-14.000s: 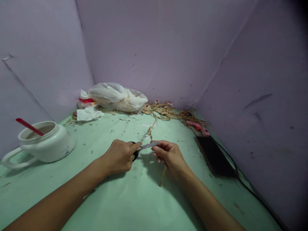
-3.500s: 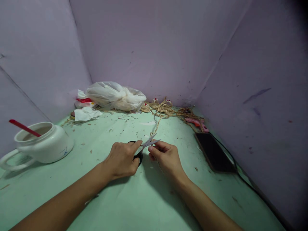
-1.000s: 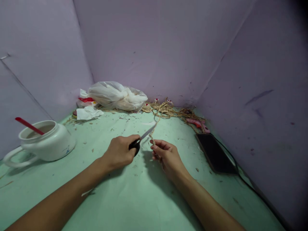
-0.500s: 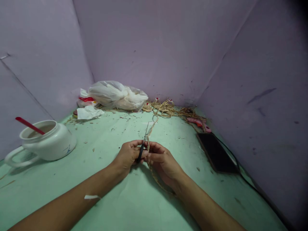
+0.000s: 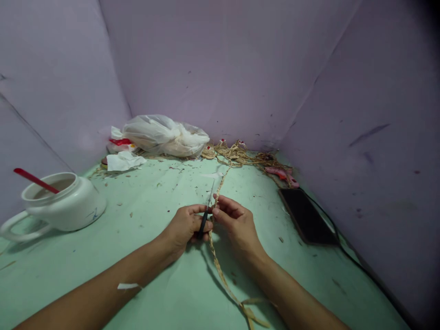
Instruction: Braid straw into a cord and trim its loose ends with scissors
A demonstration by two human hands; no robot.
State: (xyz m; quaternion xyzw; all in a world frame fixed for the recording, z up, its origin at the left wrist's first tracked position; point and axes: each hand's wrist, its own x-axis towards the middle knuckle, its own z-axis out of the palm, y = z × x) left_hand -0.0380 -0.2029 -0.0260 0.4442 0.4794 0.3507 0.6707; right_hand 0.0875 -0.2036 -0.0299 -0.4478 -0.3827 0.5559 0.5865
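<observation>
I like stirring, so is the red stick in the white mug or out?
In: the red stick has its lower end inside the white mug, its top poking out.

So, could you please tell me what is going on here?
The person's left hand holds a pair of black-handled metal scissors, tips pointing away, right beside a straw-coloured braided cord. The right hand has its fingertips at the cord; how firmly they grip it is hard to tell. The cord stretches from the tangled straw-coloured heap at the back, past both hands, and ends in loose strands near the front.
</observation>
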